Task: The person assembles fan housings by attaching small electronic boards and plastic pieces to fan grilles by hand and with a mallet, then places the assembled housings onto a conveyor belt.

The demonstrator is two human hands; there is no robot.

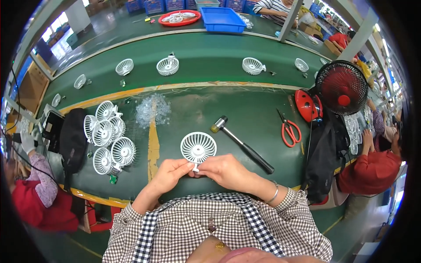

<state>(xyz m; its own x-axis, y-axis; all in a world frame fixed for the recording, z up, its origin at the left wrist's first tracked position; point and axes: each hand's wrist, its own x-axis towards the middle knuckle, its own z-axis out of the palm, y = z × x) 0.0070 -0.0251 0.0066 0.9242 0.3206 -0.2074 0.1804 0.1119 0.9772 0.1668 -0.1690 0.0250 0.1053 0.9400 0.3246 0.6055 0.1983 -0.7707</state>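
And here's the white fan cage, round, slim ribs fanning out from a small central hub, its broad face turned upward. It's held just left of the hammer, pinched at a stubby stem on its near side; that's partly covered, so its exact shape is hard to tell.

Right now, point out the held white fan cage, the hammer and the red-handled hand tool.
Held white fan cage [198, 149]: head view, on its central hub.
Hammer [244, 146]: head view, midway along its handle.
Red-handled hand tool [285, 122]: head view, near its pivot.
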